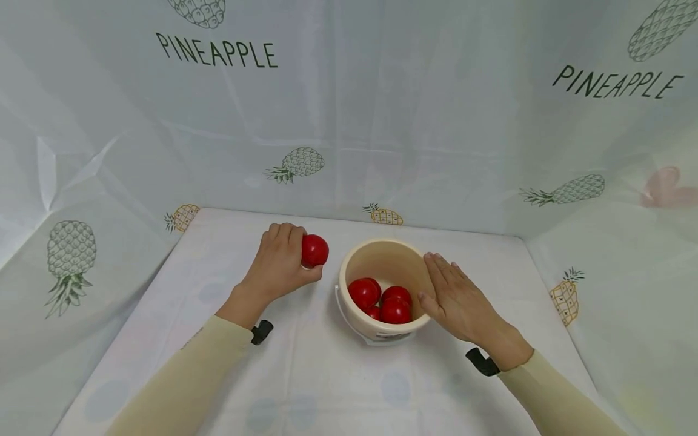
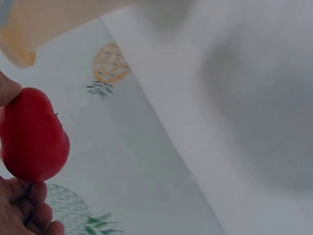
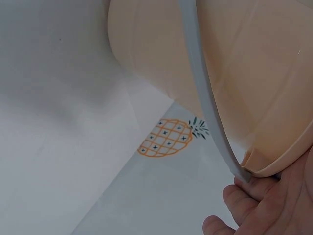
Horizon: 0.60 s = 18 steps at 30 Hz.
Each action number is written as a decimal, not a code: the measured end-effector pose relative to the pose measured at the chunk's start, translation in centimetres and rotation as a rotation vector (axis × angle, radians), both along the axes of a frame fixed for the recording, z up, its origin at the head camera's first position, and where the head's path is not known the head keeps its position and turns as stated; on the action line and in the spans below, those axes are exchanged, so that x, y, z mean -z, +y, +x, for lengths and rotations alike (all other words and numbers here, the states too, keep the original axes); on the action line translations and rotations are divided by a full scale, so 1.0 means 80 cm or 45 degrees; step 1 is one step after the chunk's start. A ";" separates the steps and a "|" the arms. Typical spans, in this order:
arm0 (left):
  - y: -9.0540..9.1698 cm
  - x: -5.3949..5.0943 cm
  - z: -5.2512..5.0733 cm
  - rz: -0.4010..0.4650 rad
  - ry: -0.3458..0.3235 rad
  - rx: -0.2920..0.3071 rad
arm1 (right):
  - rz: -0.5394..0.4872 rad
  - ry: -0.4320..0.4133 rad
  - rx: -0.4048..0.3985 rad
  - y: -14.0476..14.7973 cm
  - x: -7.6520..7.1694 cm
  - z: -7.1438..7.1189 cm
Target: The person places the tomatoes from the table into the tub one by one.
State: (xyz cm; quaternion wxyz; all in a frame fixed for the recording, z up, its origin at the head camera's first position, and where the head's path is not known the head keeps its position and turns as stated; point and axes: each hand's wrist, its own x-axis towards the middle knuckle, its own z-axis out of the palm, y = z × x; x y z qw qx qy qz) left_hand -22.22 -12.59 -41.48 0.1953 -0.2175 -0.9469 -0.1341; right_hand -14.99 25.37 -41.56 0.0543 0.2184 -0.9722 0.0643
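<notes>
A red tomato [image 1: 315, 251] is held between the thumb and fingers of my left hand [image 1: 280, 260], above the table and left of a cream bucket [image 1: 357, 257]. In the left wrist view the same tomato [image 2: 34, 134] looks lobed, with small dark tips at its side. Several more red tomatoes [image 1: 396, 310] lie inside the bucket. At the bucket's right side, my right hand [image 1: 460, 300] rests against the rim with its fingers fairly straight. The right wrist view has those fingers [image 3: 242, 198] at the rim, beside the end of the pale handle [image 3: 203, 83].
A white cloth with faint spots covers the table [image 1: 338, 393]. Pale sheeting [image 1: 425, 115] printed with pineapples rises behind and at both sides. The bucket's handle [image 1: 376, 341] hangs down at its front.
</notes>
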 end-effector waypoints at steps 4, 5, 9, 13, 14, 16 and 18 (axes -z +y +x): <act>0.016 -0.024 0.007 -0.018 0.020 0.047 | 0.000 0.012 -0.006 0.000 -0.001 0.002; 0.019 -0.029 0.008 -0.026 0.019 0.059 | -0.001 0.015 -0.008 -0.001 -0.001 0.002; 0.034 -0.047 0.013 -0.081 -0.001 0.102 | -0.005 0.020 -0.006 -0.001 -0.001 0.002; 0.048 -0.060 0.017 -0.164 -0.011 0.146 | -0.005 0.021 -0.001 0.000 -0.001 0.002; 0.052 -0.062 0.017 -0.178 -0.018 0.157 | -0.004 0.021 0.000 0.000 -0.001 0.002; 0.059 -0.066 0.018 -0.207 -0.026 0.176 | -0.002 0.017 0.000 0.000 0.000 0.001; 0.066 -0.068 0.018 -0.217 -0.039 0.191 | 0.004 0.009 0.001 0.000 -0.001 0.001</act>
